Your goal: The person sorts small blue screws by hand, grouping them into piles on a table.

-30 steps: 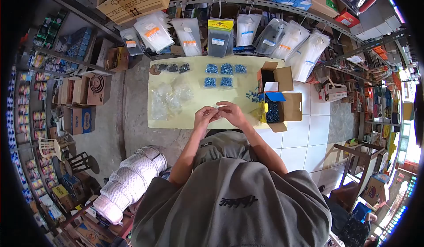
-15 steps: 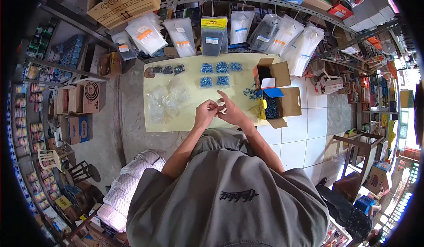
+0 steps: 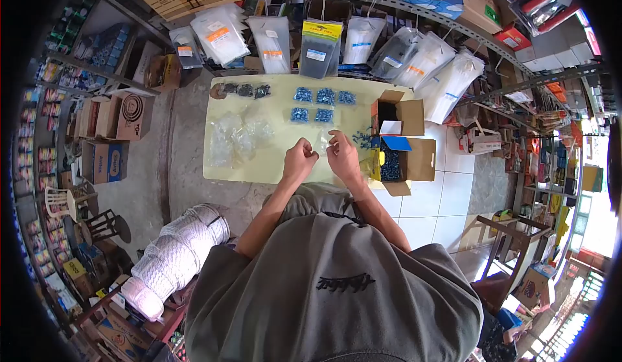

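Between grips of left hand (image 3: 299, 159) and right hand (image 3: 343, 155), clear bag (image 3: 322, 143).

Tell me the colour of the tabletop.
The pale yellow rectangular tabletop is plain, with no pattern; the head view shows it best.

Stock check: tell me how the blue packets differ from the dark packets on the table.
Blue packets hold blue parts; dark packets hold blackish ones. Blue packets number five, in two rows; dark packets three, in one row. Both are small clear bags lying flat on the table.
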Available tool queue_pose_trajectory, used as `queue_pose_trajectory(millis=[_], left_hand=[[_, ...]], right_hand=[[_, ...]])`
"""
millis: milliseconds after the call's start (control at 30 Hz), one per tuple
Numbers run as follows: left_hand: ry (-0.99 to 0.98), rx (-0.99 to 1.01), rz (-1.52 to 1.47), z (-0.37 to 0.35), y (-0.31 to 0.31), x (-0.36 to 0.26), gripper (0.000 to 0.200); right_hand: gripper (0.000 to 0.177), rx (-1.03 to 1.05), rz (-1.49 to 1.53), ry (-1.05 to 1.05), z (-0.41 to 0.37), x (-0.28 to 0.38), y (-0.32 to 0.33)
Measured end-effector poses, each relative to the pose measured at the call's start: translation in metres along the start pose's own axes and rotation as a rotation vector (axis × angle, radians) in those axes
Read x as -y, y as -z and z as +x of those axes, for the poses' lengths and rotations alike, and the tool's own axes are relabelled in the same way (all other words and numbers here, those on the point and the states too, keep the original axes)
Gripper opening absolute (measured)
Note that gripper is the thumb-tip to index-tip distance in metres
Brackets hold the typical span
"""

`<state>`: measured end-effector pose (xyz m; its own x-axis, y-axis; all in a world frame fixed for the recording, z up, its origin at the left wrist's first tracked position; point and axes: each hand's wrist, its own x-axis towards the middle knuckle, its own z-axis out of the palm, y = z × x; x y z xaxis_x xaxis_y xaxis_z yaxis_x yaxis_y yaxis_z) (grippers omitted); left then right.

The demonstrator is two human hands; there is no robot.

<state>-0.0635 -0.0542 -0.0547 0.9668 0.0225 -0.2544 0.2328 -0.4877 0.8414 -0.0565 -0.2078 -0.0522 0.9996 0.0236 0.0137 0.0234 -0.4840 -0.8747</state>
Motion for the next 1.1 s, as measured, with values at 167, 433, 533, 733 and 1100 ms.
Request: queue_pose_trajectory(millis=[167, 433, 533, 733, 1100], left_hand=[[-0.066, -0.016, -0.037, 0.001, 0.001, 0.001, 0.02], [-0.077, 0.023, 0.104, -0.007, 0.008, -0.005, 0.029], [-0.15, 0.011, 0.14, -0.004, 0.004, 0.002, 0.031], [-0.227, -0.078, 0.067, 0.003, -0.005, 0.008, 0.036], [-0.218, -0.085, 0.171, 0.0, 0.003, -0.013, 0.034]], right_hand=[[0.041, 0.052, -0.036, 0.171, 0.003, 0.005, -0.004], [0.034, 0.077, 0.002, -0.031, 0.003, -0.011, -0.008], [0.028, 0.027, 0.026, 0.039, 0.005, -0.014, -0.015], [0.023, 0.039, 0.099, 0.032, 0.003, -0.005, -0.019], [0.024, 0.037, -0.17, 0.057, 0.002, 0.009, -0.016]])
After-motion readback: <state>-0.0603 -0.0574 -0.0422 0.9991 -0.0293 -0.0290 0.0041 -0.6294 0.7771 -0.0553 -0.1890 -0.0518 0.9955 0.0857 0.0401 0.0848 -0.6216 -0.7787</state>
